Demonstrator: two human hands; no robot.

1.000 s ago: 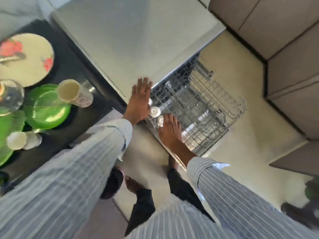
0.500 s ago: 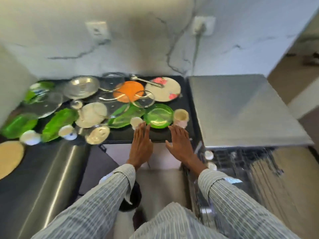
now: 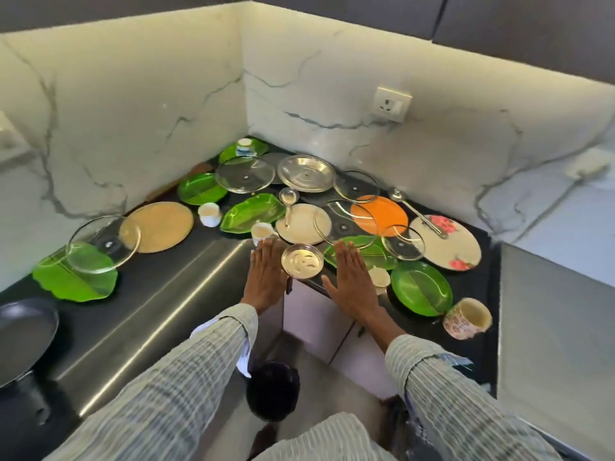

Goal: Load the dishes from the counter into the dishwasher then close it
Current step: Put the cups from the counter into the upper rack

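Observation:
A small steel bowl (image 3: 302, 261) sits at the front corner of the black counter (image 3: 472, 327). My left hand (image 3: 266, 274) hovers flat just left of it, and my right hand (image 3: 349, 281) hovers flat just right of it; both hold nothing. Behind lie several dishes: a cream plate with a steel spoon (image 3: 301, 224), an orange plate (image 3: 381, 214), a floral plate (image 3: 446, 242), green plates (image 3: 421, 287), glass lids (image 3: 244, 174), a steel plate (image 3: 306, 173), small cups (image 3: 209, 212) and a floral mug (image 3: 467, 317). The dishwasher rack is out of view.
A steel surface (image 3: 159, 294) runs along the left, with a dark pan (image 3: 23, 334) at its near end. A grey appliance top (image 3: 559, 327) stands at the right. Marble walls close the corner, with a socket (image 3: 392, 104) above the dishes.
My view has swung from the open dishwasher rack up to the counter corner. Both hands left the rack and now hover on either side of the small steel bowl.

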